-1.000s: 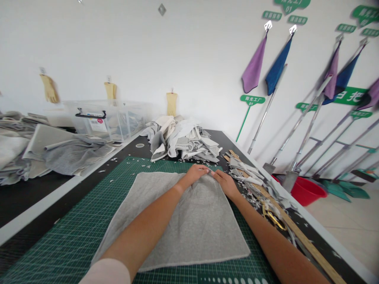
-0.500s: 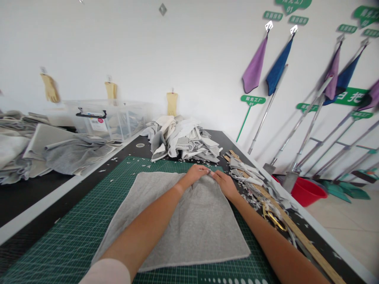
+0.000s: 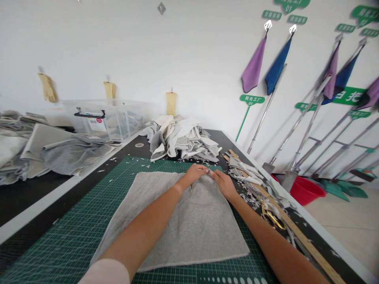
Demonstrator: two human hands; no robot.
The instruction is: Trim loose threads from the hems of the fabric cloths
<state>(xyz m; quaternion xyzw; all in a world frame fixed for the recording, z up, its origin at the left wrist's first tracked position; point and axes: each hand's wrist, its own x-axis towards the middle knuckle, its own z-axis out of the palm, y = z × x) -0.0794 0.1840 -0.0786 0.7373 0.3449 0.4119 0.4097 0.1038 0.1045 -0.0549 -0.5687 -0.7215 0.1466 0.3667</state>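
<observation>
A grey fabric piece (image 3: pixel 192 225) with pale edges lies spread over the green cutting mat (image 3: pixel 79 221). At its far edge, towards the right corner, my left hand (image 3: pixel 196 173) pinches the fabric between closed fingers. My right hand (image 3: pixel 223 183) grips the same edge just to the right, thumb and fingertips together. Between the two hands a short stretch of the edge is bunched up and slightly raised. The fingertips of both hands nearly meet, and the exact fold between them is too small to make out.
Behind the mat sits a heap of grey and white fabric scraps (image 3: pixel 183 138). Along the right lie a wooden strip (image 3: pixel 296 227), gold-handled scissors (image 3: pixel 274 218) and cut offcuts (image 3: pixel 245 171). More fabric (image 3: pixel 74 152) and a clear plastic box (image 3: pixel 115 122) stand left. A red bucket (image 3: pixel 306 191) is on the floor.
Almost nothing differs. Both hands keep their hold on the fabric edge in the same place, while the whole view has shifted very slightly.
</observation>
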